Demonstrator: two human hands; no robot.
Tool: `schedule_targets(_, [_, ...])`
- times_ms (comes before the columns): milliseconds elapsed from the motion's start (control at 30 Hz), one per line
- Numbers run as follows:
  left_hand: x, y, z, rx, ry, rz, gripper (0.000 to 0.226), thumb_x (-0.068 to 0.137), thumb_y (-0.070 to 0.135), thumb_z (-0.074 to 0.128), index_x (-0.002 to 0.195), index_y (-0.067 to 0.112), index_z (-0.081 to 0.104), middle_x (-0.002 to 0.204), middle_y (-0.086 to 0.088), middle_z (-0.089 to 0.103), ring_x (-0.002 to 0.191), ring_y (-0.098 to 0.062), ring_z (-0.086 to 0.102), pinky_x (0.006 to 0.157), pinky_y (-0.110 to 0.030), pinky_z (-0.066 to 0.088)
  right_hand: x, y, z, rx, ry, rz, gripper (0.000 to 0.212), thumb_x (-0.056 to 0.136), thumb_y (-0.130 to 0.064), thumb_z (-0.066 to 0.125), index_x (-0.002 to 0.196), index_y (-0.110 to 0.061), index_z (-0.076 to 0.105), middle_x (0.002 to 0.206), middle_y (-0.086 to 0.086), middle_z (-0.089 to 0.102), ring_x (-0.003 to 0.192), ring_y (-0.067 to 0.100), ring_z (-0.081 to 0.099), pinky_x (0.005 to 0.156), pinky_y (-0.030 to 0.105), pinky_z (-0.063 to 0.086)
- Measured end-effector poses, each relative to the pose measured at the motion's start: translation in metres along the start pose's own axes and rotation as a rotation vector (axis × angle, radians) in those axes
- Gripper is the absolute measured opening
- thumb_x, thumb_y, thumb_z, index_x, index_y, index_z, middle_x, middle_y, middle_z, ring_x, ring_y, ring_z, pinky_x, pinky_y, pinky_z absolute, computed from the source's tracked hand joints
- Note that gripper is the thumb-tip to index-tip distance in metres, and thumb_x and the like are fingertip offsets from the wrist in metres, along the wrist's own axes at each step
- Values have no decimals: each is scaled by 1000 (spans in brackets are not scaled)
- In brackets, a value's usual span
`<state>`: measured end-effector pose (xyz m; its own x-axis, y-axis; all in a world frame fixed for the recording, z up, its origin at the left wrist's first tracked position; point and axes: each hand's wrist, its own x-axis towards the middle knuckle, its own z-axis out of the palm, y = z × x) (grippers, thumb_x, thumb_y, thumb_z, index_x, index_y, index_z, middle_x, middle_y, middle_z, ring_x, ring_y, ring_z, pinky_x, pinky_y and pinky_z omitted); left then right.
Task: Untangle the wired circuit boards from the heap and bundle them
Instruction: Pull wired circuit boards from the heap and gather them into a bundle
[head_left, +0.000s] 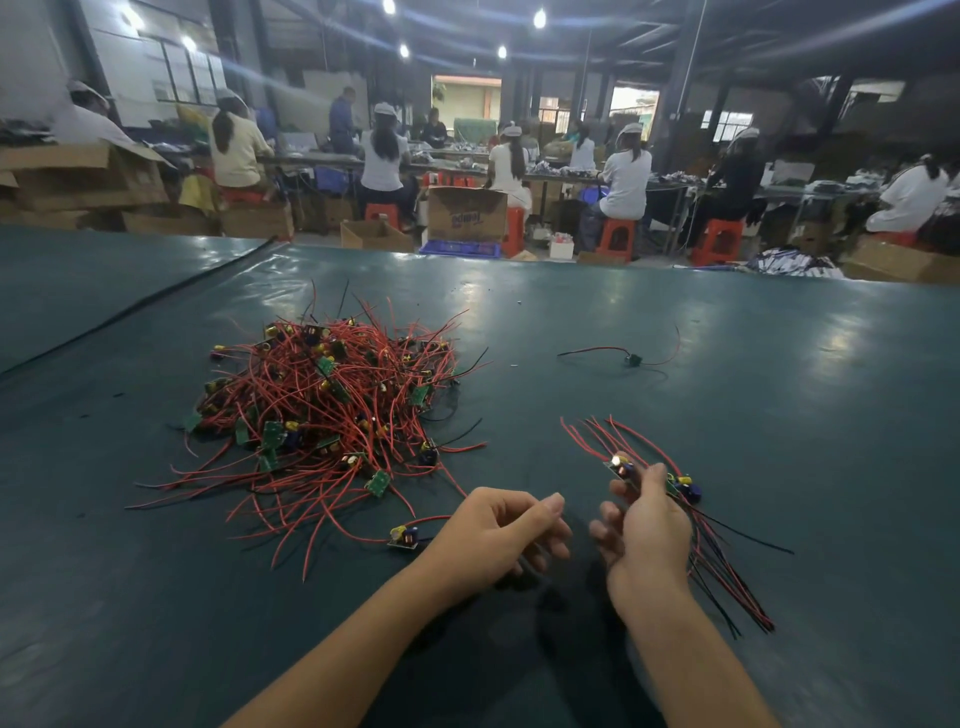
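Head view: right hand clasps the light, floppy-wired bundle at its stiff boards, likely the surest hold; left hand hovers half-curled, empty, near the heap.

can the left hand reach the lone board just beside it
Probably yes: the board lies close beside the left hand on the mat, at the near edge of the heap, with nothing between.
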<state>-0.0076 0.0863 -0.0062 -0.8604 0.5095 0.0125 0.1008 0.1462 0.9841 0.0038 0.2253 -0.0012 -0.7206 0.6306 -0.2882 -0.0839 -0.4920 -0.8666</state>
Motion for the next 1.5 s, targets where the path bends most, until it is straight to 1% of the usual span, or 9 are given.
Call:
schedule_targets(233, [1,-4,-3,60,24,59,30,98,30,53,81,13,71,75,-2,73,60,-11,61,53,-18,47,2,-7,-3,113,44,129,14,96,-10,57,83,-9,61,86,2,64,58,10,48,35,16,37])
schedule_targets(333, [0,-7,-8,287,121,189,23,90,34,61,80,18,72,73,3,73,60,-6,62,59,-23,51,-3,-10,-3,180,18,181,8,90,3,59,84,-2,62,86,8,66,63,9,59,39,15,43])
schedule_targets(500, [-2,-6,-26,787,247,320,22,73,34,51,86,30,69,82,15,64,76,-4,57,70,-25,48,-11,-13,0,224,-70,198,5,93,-4,57,93,-1,61,89,11,69,58,7,68,43,15,49])
schedule_targets(667, [3,-18,-43,1045,332,254,28,90,49,48,87,26,63,87,11,58,84,-8,56,71,-29,48,-12,-13,-2,281,-47,224,15,97,-15,54,85,-7,53,70,7,64,55,9,68,42,17,49])
schedule_targets(800, [8,-27,-46,1104,332,162,35,93,56,40,88,26,57,82,10,62,87,-13,59,69,-31,49,-12,-14,-5,290,-57,234,19,99,-19,52,83,-9,50,74,8,67,50,9,67,40,17,48])
schedule_targets(933, [8,-31,-46,1115,331,156,33,93,58,39,90,28,54,81,7,64,85,-17,62,70,-32,49,-14,-7,-3,122,-178,264,16,99,-19,50,105,-6,59,102,10,72,47,6,64,40,18,48])
schedule_targets(1100, [5,-20,-37,874,429,321,37,94,47,48,68,20,51,53,6,49,60,-21,56,58,-35,47,-21,-1,5,-98,-324,227,15,95,-21,57,105,-14,64,94,2,77,48,8,63,39,19,47])
schedule_targets(1267, [0,-1,-31,734,608,615,44,96,33,44,56,15,38,48,9,29,41,-14,29,43,-29,25,-25,7,7,-335,-480,67,28,99,-35,52,100,-15,71,92,2,77,49,8,58,44,23,47])
schedule_targets(1500, [0,-6,-34,770,588,560,53,97,40,35,55,9,46,45,2,42,41,-19,41,41,-35,34,-31,10,9,-463,-502,-205,49,96,-46,49,69,-14,75,71,7,75,56,13,67,43,21,47])
